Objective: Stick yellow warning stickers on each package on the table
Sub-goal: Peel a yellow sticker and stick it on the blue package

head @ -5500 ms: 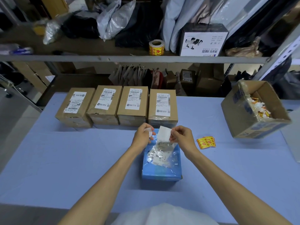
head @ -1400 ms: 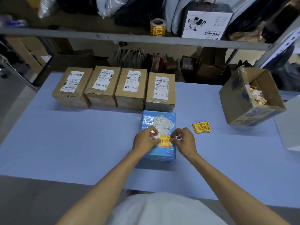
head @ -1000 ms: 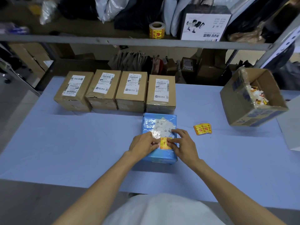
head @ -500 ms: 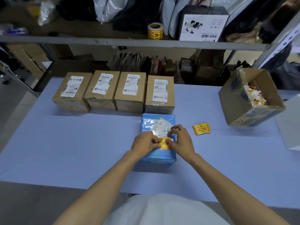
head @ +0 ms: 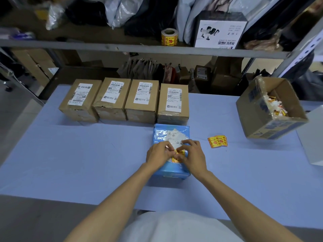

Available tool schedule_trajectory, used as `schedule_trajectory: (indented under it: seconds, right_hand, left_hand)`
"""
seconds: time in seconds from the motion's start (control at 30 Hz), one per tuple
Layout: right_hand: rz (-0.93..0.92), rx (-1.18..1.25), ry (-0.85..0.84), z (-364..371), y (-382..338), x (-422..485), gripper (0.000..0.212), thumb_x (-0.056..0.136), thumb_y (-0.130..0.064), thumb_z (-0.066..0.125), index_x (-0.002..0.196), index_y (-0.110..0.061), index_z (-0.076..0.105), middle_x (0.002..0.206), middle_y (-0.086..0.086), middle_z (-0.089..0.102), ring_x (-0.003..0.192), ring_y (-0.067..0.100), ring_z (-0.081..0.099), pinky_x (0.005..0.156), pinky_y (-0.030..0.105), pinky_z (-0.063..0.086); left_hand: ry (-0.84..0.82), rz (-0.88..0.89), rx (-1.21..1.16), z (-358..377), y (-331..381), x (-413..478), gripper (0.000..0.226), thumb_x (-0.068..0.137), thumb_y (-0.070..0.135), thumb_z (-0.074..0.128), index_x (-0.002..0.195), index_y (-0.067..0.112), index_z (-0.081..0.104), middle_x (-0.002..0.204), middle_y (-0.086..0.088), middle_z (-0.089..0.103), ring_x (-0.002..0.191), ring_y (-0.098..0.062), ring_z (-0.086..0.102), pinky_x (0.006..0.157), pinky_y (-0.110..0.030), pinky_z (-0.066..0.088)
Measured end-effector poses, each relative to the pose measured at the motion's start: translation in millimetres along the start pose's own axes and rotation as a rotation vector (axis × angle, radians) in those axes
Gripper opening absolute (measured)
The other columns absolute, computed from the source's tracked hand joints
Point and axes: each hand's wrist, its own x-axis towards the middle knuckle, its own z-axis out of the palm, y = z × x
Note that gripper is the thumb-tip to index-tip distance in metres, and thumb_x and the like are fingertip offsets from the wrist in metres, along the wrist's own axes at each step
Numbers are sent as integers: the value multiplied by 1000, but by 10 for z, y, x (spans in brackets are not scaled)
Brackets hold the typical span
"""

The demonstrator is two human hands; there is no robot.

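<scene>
A person's left hand [head: 158, 153] and right hand [head: 193, 154] press bent fingers [head: 188, 143] onto one yellow warning sticker [head: 178, 157], gripping nothing, atop one blue package [head: 172, 170] lying mid-bench [head: 87, 154]. Four cardboard packages [head: 142, 100], each with a white label, stand side by side in a row just behind it. About three loose stickers [head: 218, 141] lie overlapped to the right. One open carton [head: 257, 119] holds paper scraps [head: 274, 105]. One sticker roll [head: 169, 37] sits on the shelf [head: 104, 47].
</scene>
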Motion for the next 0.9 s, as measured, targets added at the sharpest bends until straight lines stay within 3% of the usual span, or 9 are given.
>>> schedule_trajectory:
  seconds: [0.13,0.23,0.37,0.43,0.53,0.63,0.73,0.83,0.9]
  right_hand:
    - [22,-16,6,1,-32,80,16,83,-11,69,97,-16,72,124,-2,57,118,19,44,79,34,48]
    - [-19,44,-5,-65,73,112,28,80,5,62,97,-13,74,120,2,63,111,22,50,80,31,46]
    - [-2,70,-2,-179,77,172,28,86,4,59,107,-8,71,121,6,63,112,24,55,89,35,51]
    - [25,94,80,-227,49,213,27,89,1,56,111,-8,68,119,8,63,110,24,58,87,35,51]
    - [-28,149,136,-296,-47,267,27,88,-2,57,112,-10,65,112,6,64,102,20,60,86,36,53]
    - [-128,241,95,-369,-239,301,26,84,-4,63,109,-12,65,101,2,65,86,13,62,78,32,56]
    - [-251,283,147,-400,-373,326,24,81,-7,71,103,-13,66,94,0,61,79,10,61,71,25,55]
    - [-253,306,214,-447,-393,376,21,79,-9,74,99,-13,69,92,-2,58,75,5,58,69,17,52]
    - [-249,305,213,-505,-374,409,17,79,-11,75,95,-12,71,91,-2,59,73,5,58,68,17,51]
  left_hand:
    - [-22,-63,25,42,45,32,13,76,33,71,77,26,60,84,6,69,86,-20,62,68,-27,44]
    - [-37,-90,-1,-19,38,95,4,77,24,66,75,25,63,79,8,68,88,-19,64,71,-27,48]
    - [17,-108,-103,-132,18,118,7,83,27,57,84,24,63,77,8,64,84,-19,62,70,-29,47]
    - [-31,-123,-196,-232,89,144,6,87,26,51,83,22,54,78,8,56,80,-17,55,65,-29,39]
    - [-152,-132,-420,-408,297,214,15,93,9,38,81,18,37,80,2,39,72,-12,38,63,-28,29]
    - [-215,-93,-440,-471,447,278,12,99,7,32,106,12,41,95,-1,45,81,-10,44,72,-24,39]
    - [-173,-26,-550,-447,499,312,9,101,16,42,108,13,47,105,-4,58,100,-18,58,95,-35,48]
    - [-40,-30,-780,-465,516,317,15,91,3,61,103,6,54,91,-7,64,83,-18,65,83,-33,56]
    - [-5,-39,-878,-488,535,308,16,84,6,71,95,3,59,86,-13,68,74,-20,69,74,-32,59]
